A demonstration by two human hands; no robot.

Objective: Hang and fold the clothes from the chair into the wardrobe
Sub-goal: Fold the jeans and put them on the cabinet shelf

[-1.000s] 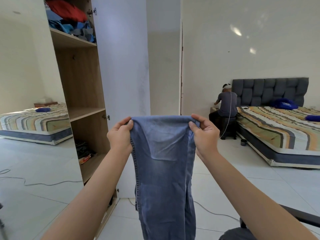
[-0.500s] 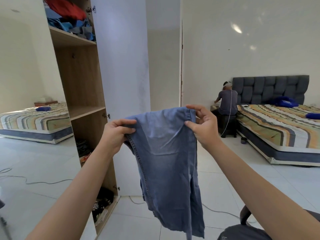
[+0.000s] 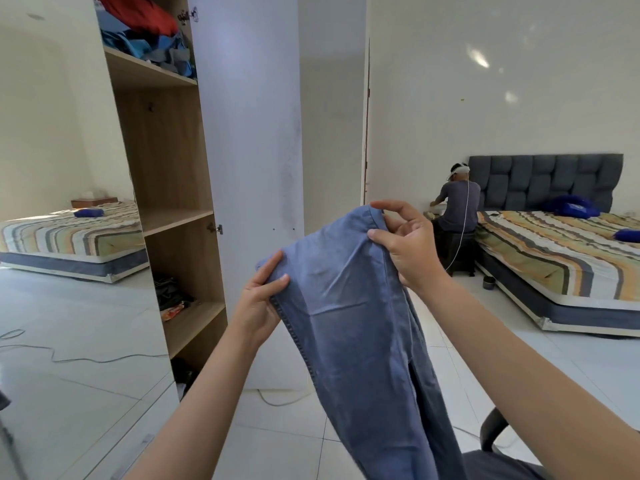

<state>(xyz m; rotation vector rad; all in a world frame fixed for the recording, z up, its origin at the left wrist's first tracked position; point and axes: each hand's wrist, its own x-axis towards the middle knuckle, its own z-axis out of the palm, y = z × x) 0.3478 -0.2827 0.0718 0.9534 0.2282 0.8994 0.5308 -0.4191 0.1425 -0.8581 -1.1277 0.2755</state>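
A pair of blue jeans [image 3: 349,327] hangs in front of me, folded lengthwise, the legs dropping toward the bottom of the view. My left hand [image 3: 261,301] pinches the lower left corner of the top edge between thumb and fingers. My right hand [image 3: 407,245] pinches the higher right corner, so the top edge slants up to the right. The wooden wardrobe [image 3: 166,188] stands open to the left, its white door [image 3: 249,168] swung out behind the jeans. The chair [image 3: 498,445] shows as a dark seat and armrest at the bottom right.
A heap of red and blue clothes [image 3: 149,39] fills the wardrobe's top shelf; a few items lie on the lower shelves. A striped bed [image 3: 561,258] stands right, with a seated person [image 3: 457,209] beside it. A mirror on the left reflects a bed. A cable [image 3: 79,358] trails across the white floor.
The jeans' top edge went from level to slanted: my left hand dropped and moved inward, my right hand rose. The legs swung to the right and the camera turned slightly left.
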